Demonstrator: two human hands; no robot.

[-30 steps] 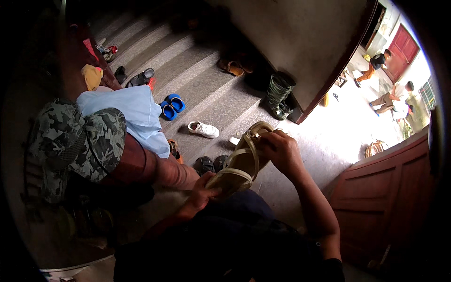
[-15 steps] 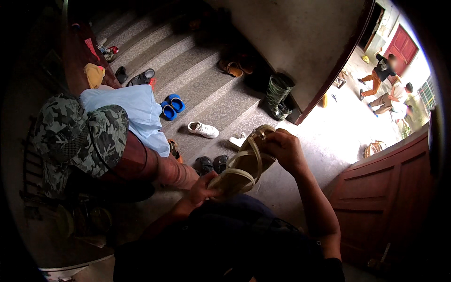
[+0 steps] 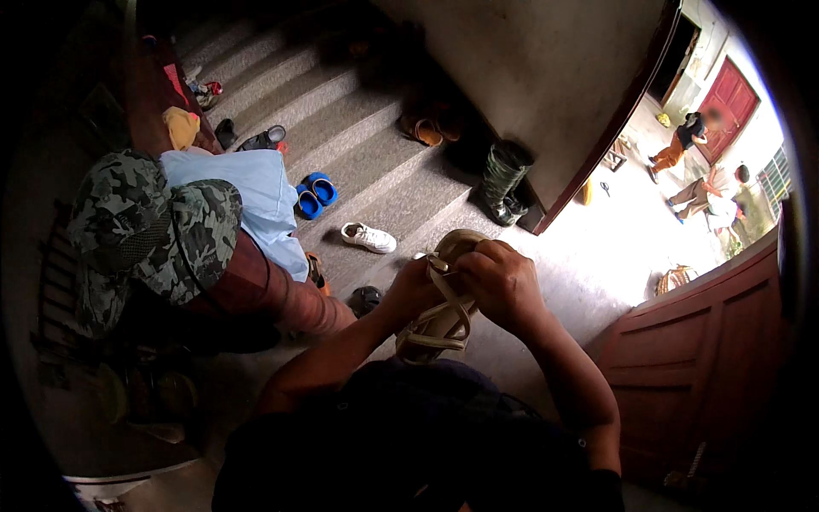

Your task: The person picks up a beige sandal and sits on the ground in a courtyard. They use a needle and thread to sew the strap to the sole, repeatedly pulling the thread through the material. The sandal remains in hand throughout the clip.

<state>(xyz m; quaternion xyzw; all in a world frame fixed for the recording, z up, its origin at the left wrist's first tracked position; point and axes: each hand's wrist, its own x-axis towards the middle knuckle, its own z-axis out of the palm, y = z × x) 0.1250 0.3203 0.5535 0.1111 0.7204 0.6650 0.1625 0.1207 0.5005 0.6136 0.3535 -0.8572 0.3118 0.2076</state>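
You hold the beige strappy sandal (image 3: 445, 317) in the air before your dark shirt (image 3: 392, 435), with your left hand (image 3: 411, 288) and your right hand (image 3: 505, 283) close together at its upper end. The fingers of both hands are clamped on it, although the left fingertips are partly hidden. Beyond it, a white shoe (image 3: 369, 237) rests on the stairs (image 3: 341, 141), and blue slippers (image 3: 317, 196) lie farther to the left.
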